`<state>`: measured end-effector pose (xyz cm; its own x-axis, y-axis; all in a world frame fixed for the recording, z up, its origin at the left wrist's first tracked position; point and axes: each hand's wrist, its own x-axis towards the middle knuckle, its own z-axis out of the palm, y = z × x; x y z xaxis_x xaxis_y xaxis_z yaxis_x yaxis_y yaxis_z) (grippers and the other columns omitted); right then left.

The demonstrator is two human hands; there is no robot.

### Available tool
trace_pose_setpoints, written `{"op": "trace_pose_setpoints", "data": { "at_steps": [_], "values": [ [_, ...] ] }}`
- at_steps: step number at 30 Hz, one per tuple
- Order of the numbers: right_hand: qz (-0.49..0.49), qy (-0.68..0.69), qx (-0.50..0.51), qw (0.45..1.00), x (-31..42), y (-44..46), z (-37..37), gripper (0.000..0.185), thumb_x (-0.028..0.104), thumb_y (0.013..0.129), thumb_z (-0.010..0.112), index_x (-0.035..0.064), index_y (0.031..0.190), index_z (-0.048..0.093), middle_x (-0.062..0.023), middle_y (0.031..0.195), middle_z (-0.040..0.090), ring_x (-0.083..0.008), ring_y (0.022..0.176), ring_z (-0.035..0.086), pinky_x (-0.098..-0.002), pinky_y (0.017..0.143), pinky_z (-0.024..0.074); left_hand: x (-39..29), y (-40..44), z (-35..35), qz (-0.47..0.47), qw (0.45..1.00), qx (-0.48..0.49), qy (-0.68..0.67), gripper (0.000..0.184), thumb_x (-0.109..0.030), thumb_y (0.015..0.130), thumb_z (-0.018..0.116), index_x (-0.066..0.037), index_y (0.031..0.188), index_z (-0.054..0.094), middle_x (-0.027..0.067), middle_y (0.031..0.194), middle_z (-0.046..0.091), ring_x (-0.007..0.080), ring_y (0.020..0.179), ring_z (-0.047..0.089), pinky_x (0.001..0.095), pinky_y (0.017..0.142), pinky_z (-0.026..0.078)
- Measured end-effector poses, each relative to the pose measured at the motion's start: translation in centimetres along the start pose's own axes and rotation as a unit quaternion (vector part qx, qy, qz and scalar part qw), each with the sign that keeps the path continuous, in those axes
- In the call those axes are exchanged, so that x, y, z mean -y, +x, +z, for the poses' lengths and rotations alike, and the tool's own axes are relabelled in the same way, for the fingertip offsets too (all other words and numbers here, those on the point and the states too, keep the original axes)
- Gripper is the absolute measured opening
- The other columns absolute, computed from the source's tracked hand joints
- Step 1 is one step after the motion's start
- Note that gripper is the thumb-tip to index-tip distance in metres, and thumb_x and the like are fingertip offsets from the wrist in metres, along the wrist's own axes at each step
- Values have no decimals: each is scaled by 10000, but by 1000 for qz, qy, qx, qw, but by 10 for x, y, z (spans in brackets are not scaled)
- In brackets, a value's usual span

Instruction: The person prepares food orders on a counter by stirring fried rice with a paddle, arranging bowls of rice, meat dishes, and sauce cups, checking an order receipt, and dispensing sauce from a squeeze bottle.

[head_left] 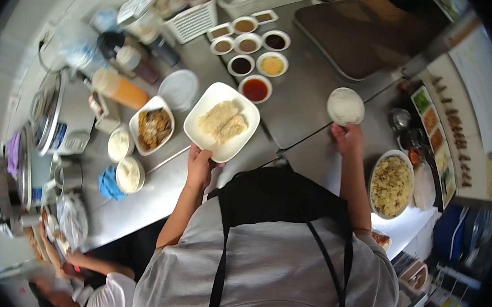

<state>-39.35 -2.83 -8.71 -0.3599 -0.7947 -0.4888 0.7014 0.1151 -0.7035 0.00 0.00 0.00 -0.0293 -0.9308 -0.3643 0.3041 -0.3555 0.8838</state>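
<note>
My left hand (201, 164) grips the near edge of a white square dish (241, 141), its fingers partly under the rim. Two pale, coated pieces of food (222, 122) lie in that dish. Off to the right, my right hand (348, 138) is closed on the near edge of a small round white bowl (345, 106) with white contents. Left of the square dish stand another white dish of brown food (153, 129) and a round translucent lid or container (179, 89). A bowl of red sauce (255, 89) sits just beyond the square dish.
Several small sauce bowls (247, 44) stand at the back beside a white basket (192, 21). A dark tray (349, 42) lies back right. At right is a bowl of fried rice (392, 185). Bottles (120, 88) and a cooker (65, 114) line the left. Another person (111, 294) is lower left.
</note>
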Motion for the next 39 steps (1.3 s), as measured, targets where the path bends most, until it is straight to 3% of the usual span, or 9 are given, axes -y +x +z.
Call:
{"op": "trace_pose_setpoints", "data": {
  "at_steps": [6, 13, 29, 31, 32, 34, 35, 37, 39],
  "values": [
    [-109, 16, -10, 994, 10, -41, 14, 350, 53, 771, 415, 56, 1119, 375, -104, 956, 533, -190, 680, 569, -277, 521, 496, -17, 60, 109, -10, 995, 98, 36, 381, -42, 744, 407, -35, 1123, 376, 129, 895, 566, 199, 666, 596, 277, 488, 521],
    [-75, -14, -66, 995, 10, -50, 5, 314, 58, 758, 406, 82, 1071, 391, -97, 864, 533, -186, 618, 555, -294, 503, 477, 0, 113, 173, -102, 977, 183, 40, 342, -56, 768, 377, -49, 1108, 340, 132, 857, 557, 203, 637, 591, 300, 529, 510],
    [36, -183, 30, 982, 18, -66, 14, 370, 118, 748, 472, 75, 1109, 410, -100, 822, 569, -196, 588, 572, -342, 513, 493, -20, 125, 170, -77, 980, 172, 60, 325, -57, 779, 380, -5, 1096, 329, 159, 784, 563, 227, 591, 586, 306, 507, 509],
    [67, -296, 71, 950, 21, -71, 9, 323, 173, 763, 506, 73, 1068, 467, -75, 797, 577, -189, 627, 587, -344, 505, 494, -4, 137, 163, -52, 984, 167, 43, 248, -52, 758, 399, 88, 955, 457, 169, 739, 572, 232, 581, 585, 311, 490, 509],
    [76, -367, 61, 925, 38, -87, 21, 307, 155, 757, 494, 63, 1050, 486, -94, 792, 588, -173, 651, 595, -329, 520, 495, -1, 143, 158, -75, 976, 203, 29, 306, -80, 795, 396, 16, 1083, 358, 171, 808, 568, 222, 588, 591, 291, 487, 514],
    [-94, -714, 33, 693, 59, -94, 13, 370, 139, 727, 466, 37, 1082, 493, -187, 905, 578, -250, 741, 596, -326, 690, 476, -11, 124, 169, -56, 977, 199, 49, 283, -85, 765, 428, 12, 1031, 411, 157, 809, 576, 223, 611, 592, 302, 513, 509],
    [-320, -760, 10, 565, 54, -73, -19, 377, 159, 745, 456, 42, 1103, 489, -174, 901, 585, -292, 787, 580, -341, 732, 449, -8, 125, 169, -72, 976, 200, 39, 288, -85, 761, 425, 5, 1034, 398, 156, 814, 575, 229, 615, 591, 312, 522, 508],
    [-199, -699, 15, 687, 140, -94, 4, 380, 205, 750, 477, 69, 1104, 498, -182, 1053, 528, -304, 955, 520, -369, 829, 414, -5, 126, 170, -74, 976, 203, 39, 295, -73, 760, 406, -6, 1045, 369, 161, 828, 568, 239, 613, 590, 320, 523, 508],
    [-344, -646, -66, 678, 196, -64, -15, 293, 205, 745, 512, 97, 1010, 574, -144, 923, 593, -286, 856, 569, -356, 747, 451, -7, 123, 174, -74, 977, 197, 46, 301, -66, 758, 393, -13, 1052, 350, 165, 842, 561, 244, 619, 591, 322, 520, 508]
  ]
}}
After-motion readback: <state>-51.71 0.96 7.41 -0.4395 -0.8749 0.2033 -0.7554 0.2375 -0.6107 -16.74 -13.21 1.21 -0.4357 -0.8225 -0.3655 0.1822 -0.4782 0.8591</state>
